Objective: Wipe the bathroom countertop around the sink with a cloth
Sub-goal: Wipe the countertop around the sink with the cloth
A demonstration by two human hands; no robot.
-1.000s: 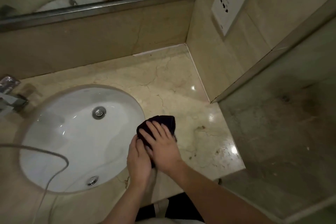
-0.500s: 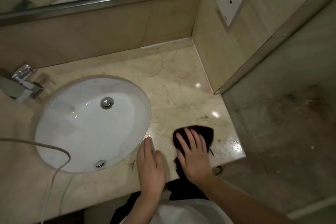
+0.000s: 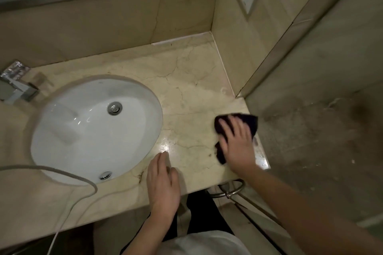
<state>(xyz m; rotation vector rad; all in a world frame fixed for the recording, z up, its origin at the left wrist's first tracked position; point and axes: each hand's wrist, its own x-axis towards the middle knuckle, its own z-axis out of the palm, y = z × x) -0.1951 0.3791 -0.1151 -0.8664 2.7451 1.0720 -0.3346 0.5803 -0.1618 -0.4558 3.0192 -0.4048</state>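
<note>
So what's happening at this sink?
A person is wiping the countertop beside the sink. The right hand presses a dark cloth flat near the counter's right edge. The left hand rests flat on the front of the counter, holding nothing.

My right hand (image 3: 238, 143) presses the cloth (image 3: 246, 121) on the counter's (image 3: 192, 89) right edge; my left hand (image 3: 162, 185) lies flat by the sink (image 3: 83, 130), tap (image 3: 17, 89) behind-left.
</note>
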